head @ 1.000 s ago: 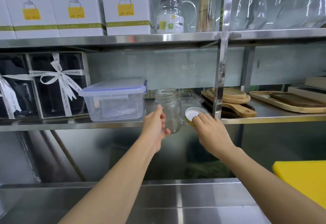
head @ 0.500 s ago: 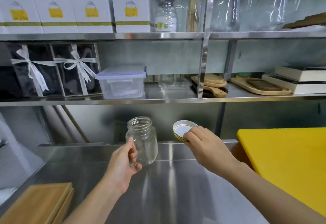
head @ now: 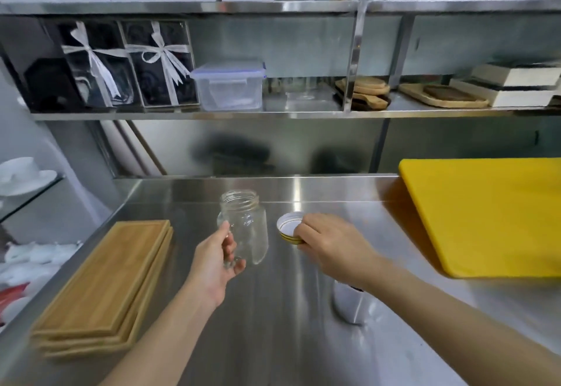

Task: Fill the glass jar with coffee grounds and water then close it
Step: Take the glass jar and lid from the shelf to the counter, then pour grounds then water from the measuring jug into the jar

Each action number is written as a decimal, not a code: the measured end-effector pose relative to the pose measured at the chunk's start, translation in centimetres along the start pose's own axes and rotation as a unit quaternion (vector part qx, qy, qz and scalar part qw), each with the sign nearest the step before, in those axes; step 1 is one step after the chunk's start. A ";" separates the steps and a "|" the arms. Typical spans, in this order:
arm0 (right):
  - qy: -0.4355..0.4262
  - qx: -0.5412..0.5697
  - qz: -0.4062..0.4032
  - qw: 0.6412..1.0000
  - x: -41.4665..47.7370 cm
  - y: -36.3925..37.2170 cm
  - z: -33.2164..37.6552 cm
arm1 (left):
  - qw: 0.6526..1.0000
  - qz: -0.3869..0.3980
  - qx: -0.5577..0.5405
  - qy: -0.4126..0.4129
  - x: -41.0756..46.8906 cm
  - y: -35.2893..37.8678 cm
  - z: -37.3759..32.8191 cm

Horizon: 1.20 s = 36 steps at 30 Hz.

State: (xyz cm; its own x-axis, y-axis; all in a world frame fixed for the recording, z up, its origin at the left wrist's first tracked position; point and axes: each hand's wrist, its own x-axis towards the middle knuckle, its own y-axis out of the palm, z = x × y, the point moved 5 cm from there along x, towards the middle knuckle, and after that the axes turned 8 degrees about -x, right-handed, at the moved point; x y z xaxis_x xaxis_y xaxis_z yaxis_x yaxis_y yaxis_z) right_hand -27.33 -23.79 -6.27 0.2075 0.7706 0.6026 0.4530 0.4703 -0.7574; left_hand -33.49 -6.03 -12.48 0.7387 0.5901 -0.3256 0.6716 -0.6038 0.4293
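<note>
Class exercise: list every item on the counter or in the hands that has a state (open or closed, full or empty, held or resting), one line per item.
glass jar: upright, lid off, empty, held by left hand
lid: off the jar, inner side up, gripped by right hand
plastic container: lid on, resting on shelf
yellow cutting board: lying flat on counter
wooden boards: stacked on counter

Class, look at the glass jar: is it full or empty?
Empty. The glass jar is clear through, with no grounds or water; its lid is off, in the right hand.
</note>
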 end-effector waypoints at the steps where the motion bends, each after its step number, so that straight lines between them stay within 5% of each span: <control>1: -0.001 0.003 0.006 1.000 -0.8 0.5 1.0 | 1.000 -0.009 0.001 -0.006 -0.6 -0.7 0.6; 14: 0.007 0.048 0.166 0.985 -10.8 7.5 9.4 | 0.996 -0.071 0.030 -0.038 -4.9 -6.7 7.6; 30: 0.019 0.053 0.195 0.979 -15.1 8.7 12.8 | 0.997 -0.016 0.047 -0.052 -6.3 -9.8 12.0; 36: 0.169 0.117 0.171 0.964 -14.8 7.1 9.4 | 0.991 -0.002 0.132 -0.014 -6.0 -10.4 11.8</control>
State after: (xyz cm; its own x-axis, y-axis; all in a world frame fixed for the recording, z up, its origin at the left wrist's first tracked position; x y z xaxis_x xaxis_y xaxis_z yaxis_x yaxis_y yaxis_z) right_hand -35.39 -27.83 -22.92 0.5985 0.7321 0.3253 0.1075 0.3290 -0.9382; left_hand -44.24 -9.68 -24.92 0.7355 0.5797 -0.3506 0.6627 -0.7233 0.1943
